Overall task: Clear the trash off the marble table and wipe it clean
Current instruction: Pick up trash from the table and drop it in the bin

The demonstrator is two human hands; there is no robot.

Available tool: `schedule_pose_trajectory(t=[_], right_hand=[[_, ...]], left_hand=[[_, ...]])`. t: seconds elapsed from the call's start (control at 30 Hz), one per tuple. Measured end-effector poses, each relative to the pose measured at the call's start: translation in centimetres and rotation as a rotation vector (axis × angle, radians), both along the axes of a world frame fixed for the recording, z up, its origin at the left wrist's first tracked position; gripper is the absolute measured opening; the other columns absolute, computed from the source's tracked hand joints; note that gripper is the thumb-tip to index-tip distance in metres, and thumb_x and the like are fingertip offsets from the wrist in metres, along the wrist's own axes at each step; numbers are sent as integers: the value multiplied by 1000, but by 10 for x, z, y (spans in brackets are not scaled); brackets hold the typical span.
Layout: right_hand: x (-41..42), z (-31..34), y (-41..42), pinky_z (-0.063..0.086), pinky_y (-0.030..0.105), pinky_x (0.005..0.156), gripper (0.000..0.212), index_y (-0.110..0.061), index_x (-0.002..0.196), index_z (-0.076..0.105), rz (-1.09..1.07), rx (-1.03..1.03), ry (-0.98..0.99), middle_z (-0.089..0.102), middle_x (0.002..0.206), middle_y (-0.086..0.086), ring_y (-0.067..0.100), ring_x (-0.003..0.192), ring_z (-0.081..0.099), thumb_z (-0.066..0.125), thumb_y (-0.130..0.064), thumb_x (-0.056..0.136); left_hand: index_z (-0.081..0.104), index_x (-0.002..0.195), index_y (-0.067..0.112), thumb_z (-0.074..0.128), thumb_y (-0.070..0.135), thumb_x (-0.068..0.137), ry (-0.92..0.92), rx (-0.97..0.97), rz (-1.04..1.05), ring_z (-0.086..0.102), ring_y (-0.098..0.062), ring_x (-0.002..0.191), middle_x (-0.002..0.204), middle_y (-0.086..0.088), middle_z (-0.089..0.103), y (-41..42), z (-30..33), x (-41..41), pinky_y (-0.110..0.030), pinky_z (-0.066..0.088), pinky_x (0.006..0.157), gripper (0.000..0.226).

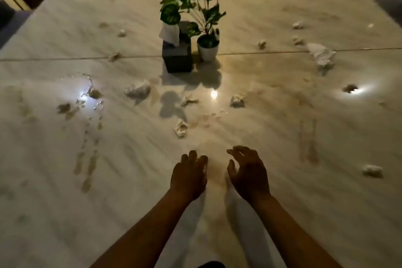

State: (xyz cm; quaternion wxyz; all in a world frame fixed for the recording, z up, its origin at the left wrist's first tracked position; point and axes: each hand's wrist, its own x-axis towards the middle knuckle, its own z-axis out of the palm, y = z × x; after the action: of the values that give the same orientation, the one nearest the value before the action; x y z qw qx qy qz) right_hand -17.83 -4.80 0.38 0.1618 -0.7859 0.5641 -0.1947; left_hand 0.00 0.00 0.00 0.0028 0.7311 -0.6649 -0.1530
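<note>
Hands are hovering side by side over the near worktop [326,213]: left hand [188,175] and right hand [248,173], each grip loose and empty, probably readying to gather. Crumpled tissues are lying scattered beyond, the nearest wad [181,128] just ahead.

A marble table [282,213], streaked with smears and water droplets [95,106], carries scattered crumpled tissues [138,91], a dark tissue box [177,56] and a potted plant [207,49] just beside it.
</note>
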Motion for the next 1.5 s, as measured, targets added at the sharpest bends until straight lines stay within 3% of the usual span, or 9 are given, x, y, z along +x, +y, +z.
schedule_pose_trajectory(t=[0.33, 0.53, 0.7, 0.83, 0.93, 1.03, 1.17, 1.27, 1.5], right_hand=[[19, -31, -44, 52, 34, 72, 19, -18, 101, 72, 145, 12, 134, 68, 103, 0, 22, 90, 64, 70, -17, 83], [26, -30, -49, 49, 28, 59, 19, -19, 96, 70, 138, -42, 167, 65, 96, -2, 19, 79, 61, 68, -13, 78], [32, -31, -52, 46, 27, 53, 9, -19, 86, 68, 109, -61, 190, 63, 88, -3, 18, 72, 58, 69, -14, 78], [33, -34, -64, 44, 27, 49, 3, -20, 80, 65, 88, -76, 193, 61, 80, -4, 16, 65, 55, 66, -17, 81], [35, -34, -78, 44, 26, 50, 4, -21, 81, 66, 72, -86, 152, 62, 80, -4, 16, 64, 56, 65, -18, 84], [38, -32, -95, 44, 25, 52, 6, -21, 86, 68, 45, -90, 101, 64, 85, -4, 16, 68, 59, 67, -17, 83], [41, -28, -129, 48, 26, 56, 16, -21, 99, 71, -35, -106, 35, 67, 97, 0, 20, 80, 64, 64, -17, 84], [39, -22, -162, 53, 30, 63, 25, -20, 110, 67, -120, -181, 39, 66, 113, 4, 25, 94, 63, 64, -20, 84], [35, -11, -231, 49, 42, 94, 47, -31, 146, 43, -6, 166, 362, 36, 154, 8, 33, 132, 40, 47, -37, 100]], left_hand=[[61, 91, 12, 51, 16, 96, 34, -180, 331, 59, -31, 75, 95, -10, 54, -42, -16, 44, -32, 34, 58, 12], [50, 121, 17, 47, 37, 99, 59, -262, 487, 59, -32, 86, 104, -13, 54, -86, -16, 71, -36, 44, 67, 30], [48, 124, 16, 40, 37, 103, -117, -170, 292, 62, -32, 79, 99, -12, 57, -98, -34, 81, -34, 36, 59, 31], [58, 98, 14, 32, 27, 100, -232, -138, 221, 64, -29, 71, 89, -7, 59, -114, -40, 93, -31, 34, 55, 30], [64, 89, 14, 36, 33, 104, -107, -234, 315, 65, -28, 70, 84, -7, 62, -142, -31, 100, -32, 42, 58, 37], [53, 122, 19, 42, 31, 105, 108, -266, 383, 65, -26, 76, 90, -7, 64, -177, -20, 102, -38, 54, 67, 23], [25, 151, 29, 46, 48, 102, 144, -90, 358, 56, -18, 79, 86, -1, 53, -215, -14, 99, -34, 44, 68, 56], [45, 131, 18, 44, 57, 100, 58, -9, 319, 62, -28, 91, 84, -4, 51, -224, -21, 95, -35, 42, 72, 50], [62, 88, 5, 50, 16, 97, 0, -180, 280, 60, -31, 87, 92, -14, 62, -208, -27, 60, -34, 39, 71, 19]])
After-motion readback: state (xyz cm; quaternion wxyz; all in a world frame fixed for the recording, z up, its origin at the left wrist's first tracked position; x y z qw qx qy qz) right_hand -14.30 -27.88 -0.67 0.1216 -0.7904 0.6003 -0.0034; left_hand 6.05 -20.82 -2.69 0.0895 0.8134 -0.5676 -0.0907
